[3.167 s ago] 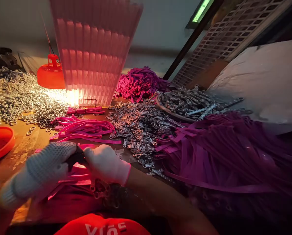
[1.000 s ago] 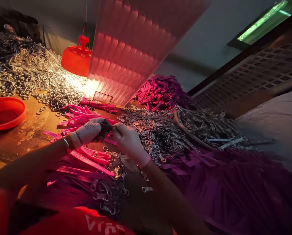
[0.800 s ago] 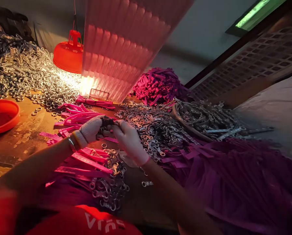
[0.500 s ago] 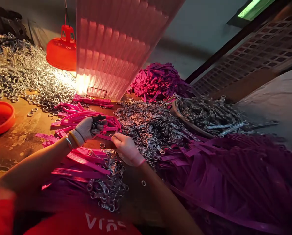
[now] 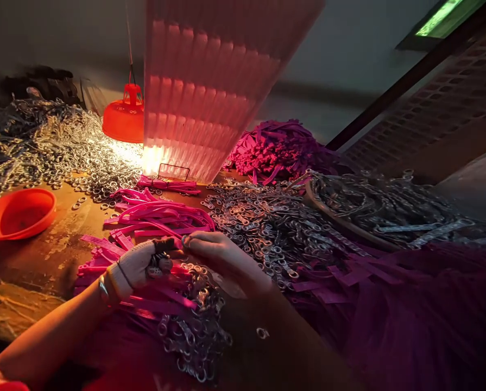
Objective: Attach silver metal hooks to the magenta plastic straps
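Right hand: thumb and forefinger pinched narrow on a small ring. Ring sits at the very fingertips, on the side facing my left hand. Left hand: fingers curled, dark fingertips near the ring; cannot tell what, if anything, they enclose. Pink straps lie just beyond both hands. Metal links heaped on my side of them; one loose link apart, to the right. Red bowl on the table, well left.
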